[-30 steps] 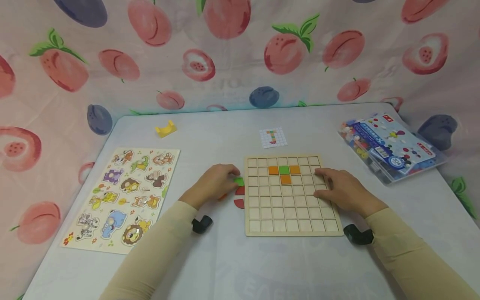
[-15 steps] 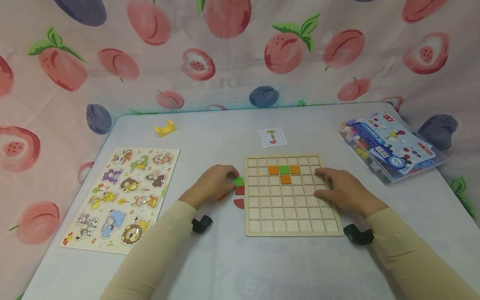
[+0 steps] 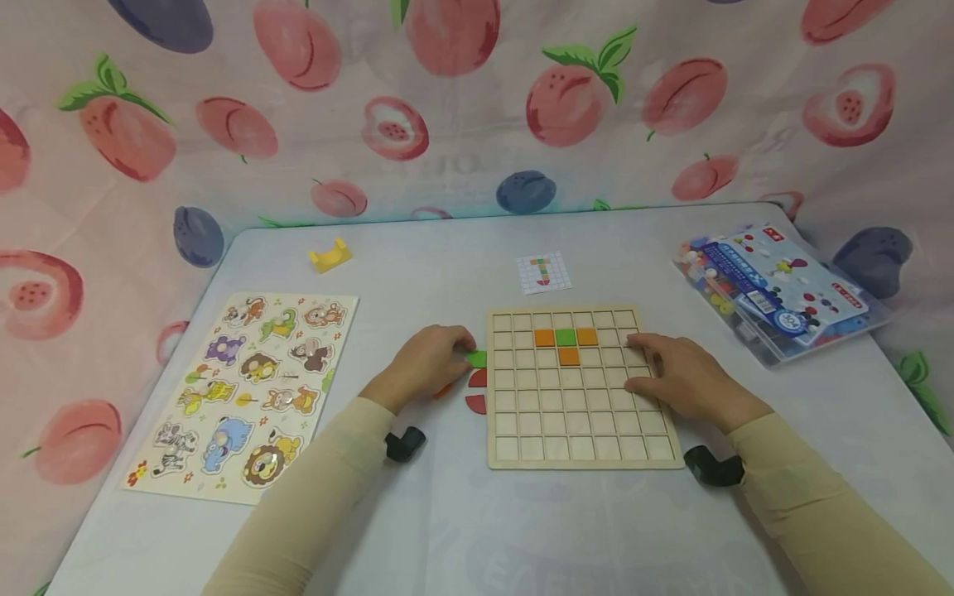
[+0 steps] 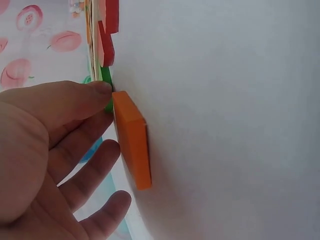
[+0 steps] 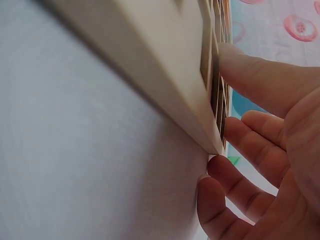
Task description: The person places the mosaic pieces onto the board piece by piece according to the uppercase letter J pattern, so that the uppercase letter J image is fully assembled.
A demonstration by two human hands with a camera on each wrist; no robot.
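Observation:
At the left side of the wooden grid board [image 3: 527, 448], my left hand [image 3: 426, 362] pinches a green square tile [image 3: 476, 358] between thumb and index finger. The left wrist view shows the same green tile [image 4: 105, 75] at the fingertips. An orange tile [image 4: 134, 142] lies on the table just under that hand. Two red quarter-round tiles [image 3: 475, 404] sit beside the board's left edge. On the board, three orange tiles [image 3: 569, 356] and one green tile [image 3: 566, 337] fill cells in a T shape. My right hand [image 3: 689, 377] rests on the board's right edge, fingers relaxed.
Behind the board lies a small printed pattern card [image 3: 543, 273]. An animal puzzle board [image 3: 246, 397] is at the left, with a yellow curved block [image 3: 330, 256] beyond it. A clear plastic box [image 3: 778, 294] of colourful pieces stands at the back right.
The green tile at my left fingertips has turned slightly and now looks flatter and more pointed on its left. Both hands stay in nearly the same place.

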